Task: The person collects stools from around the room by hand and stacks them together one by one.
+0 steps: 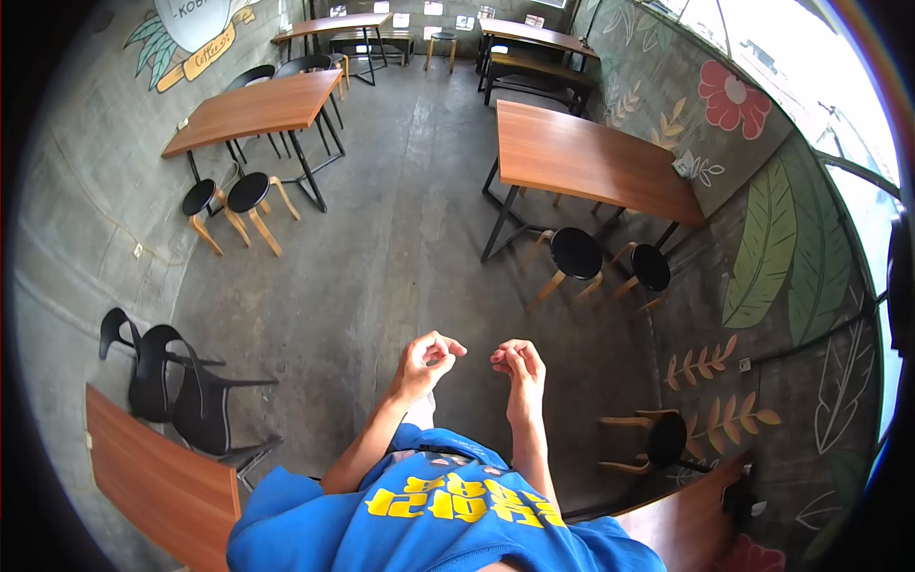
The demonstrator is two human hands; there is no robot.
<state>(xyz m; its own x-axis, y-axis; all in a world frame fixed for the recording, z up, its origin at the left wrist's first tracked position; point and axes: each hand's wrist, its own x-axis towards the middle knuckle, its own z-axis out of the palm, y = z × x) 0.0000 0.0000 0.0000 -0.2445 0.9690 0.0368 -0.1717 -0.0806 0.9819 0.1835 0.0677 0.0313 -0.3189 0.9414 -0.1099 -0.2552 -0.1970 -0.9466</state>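
Note:
Both of my hands are raised in front of my blue shirt, above the grey concrete floor, with a gap between them. My left hand has its fingers curled, the thumb and index finger bent toward each other; no object shows in it. Facing it, my right hand is closed in a loose pinch, the fingertips pointing toward the left hand. Nothing can be seen between those fingers either. Neither hand touches furniture.
A wooden table with black-topped stools stands ahead right; another table with stools is ahead left. Black chairs and a table are near left. A stool stands near right by the painted wall.

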